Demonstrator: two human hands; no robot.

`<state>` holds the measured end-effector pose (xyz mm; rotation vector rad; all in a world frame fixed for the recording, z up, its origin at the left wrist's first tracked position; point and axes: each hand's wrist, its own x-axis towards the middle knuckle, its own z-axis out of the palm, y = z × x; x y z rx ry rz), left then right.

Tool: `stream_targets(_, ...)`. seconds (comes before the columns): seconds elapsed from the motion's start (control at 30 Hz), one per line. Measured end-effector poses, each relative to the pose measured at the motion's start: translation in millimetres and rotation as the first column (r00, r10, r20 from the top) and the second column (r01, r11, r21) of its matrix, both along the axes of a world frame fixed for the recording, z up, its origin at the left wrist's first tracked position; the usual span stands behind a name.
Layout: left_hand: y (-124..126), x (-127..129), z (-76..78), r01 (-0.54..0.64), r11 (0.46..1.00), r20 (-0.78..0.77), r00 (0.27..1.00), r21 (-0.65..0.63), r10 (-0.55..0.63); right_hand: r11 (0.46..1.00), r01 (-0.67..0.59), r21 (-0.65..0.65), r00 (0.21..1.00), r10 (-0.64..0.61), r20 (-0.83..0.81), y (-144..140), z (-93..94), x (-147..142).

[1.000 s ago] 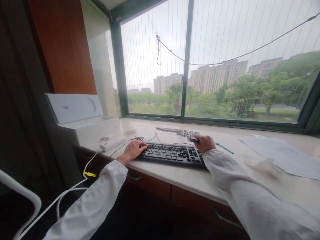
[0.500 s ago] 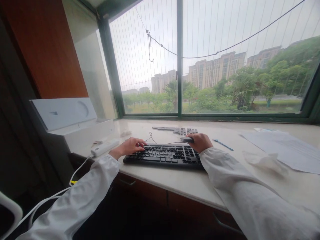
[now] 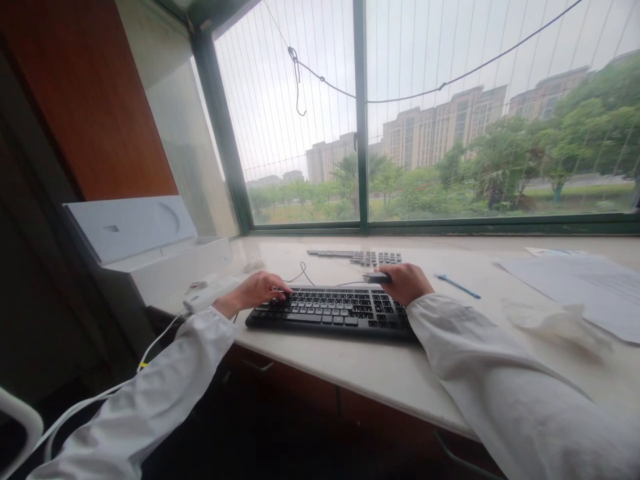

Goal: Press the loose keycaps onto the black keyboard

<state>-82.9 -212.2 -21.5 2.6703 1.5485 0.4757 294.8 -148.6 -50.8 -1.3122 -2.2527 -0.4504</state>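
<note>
Window spans far wall above worktop. White box sits at worktop's left end. Papers lie far right. We note black keyboard near front edge, centre. Our left hand rests on keyboard's left end, fingers loosely curled on keys, gripping nothing. Our right hand at keyboard's far right corner clasps small dark object. Blue pen lies just right of that hand.

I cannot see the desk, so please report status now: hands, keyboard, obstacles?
Left hand on black plastic keyboard. Right hand holds small dark object. Thin black cable behind keyboard.
</note>
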Motion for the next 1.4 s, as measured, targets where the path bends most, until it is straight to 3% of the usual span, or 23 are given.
stream_targets(0.17,1,3,6.9,-0.019,0.997,-0.063,0.998,0.068,0.024,1.0,0.004,0.01,1.0,-0.004,-0.013,0,-0.4,0)
stream_targets(0.3,19,3,17.4,-0.13,0.983,0.017,0.992,0.132,0.129,1.0,-0.015,0.015,1.0,0.015,-0.017,3,-2.4,1)
stream_targets(0.43,60,6,28.2,-0.203,0.971,0.065,0.978,0.13,0.196,0.999,-0.024,0.033,0.999,0.025,-0.03,6,-5.0,3)
stream_targets(0.6,124,16,32.6,-0.315,0.949,0.017,0.949,0.01,0.315,0.999,-0.024,0.036,0.999,0.025,-0.037,9,-7.4,5)
stream_targets(0.8,193,30,25.1,-0.442,0.893,-0.127,0.894,-0.089,0.43,1.0,0.003,0.016,1.0,-0.002,-0.027,7,-6.5,6)
stream_targets(0.93,227,38,16.4,-0.452,0.886,-0.159,0.887,-0.106,0.434,1.0,0.023,0.013,0.999,-0.023,-0.033,7,-5.1,6)
stream_targets(1.17,256,43,-2.0,-0.441,0.895,-0.188,0.887,-0.07,0.422,1.0,-0.002,0.006,1.0,0.002,-0.026,5,-2.0,5)
stream_targets(1.4,273,40,-10.6,-0.442,0.896,-0.213,0.881,-0.053,0.422,0.999,-0.034,0.02,0.999,0.035,-0.035,5,-2.6,4)
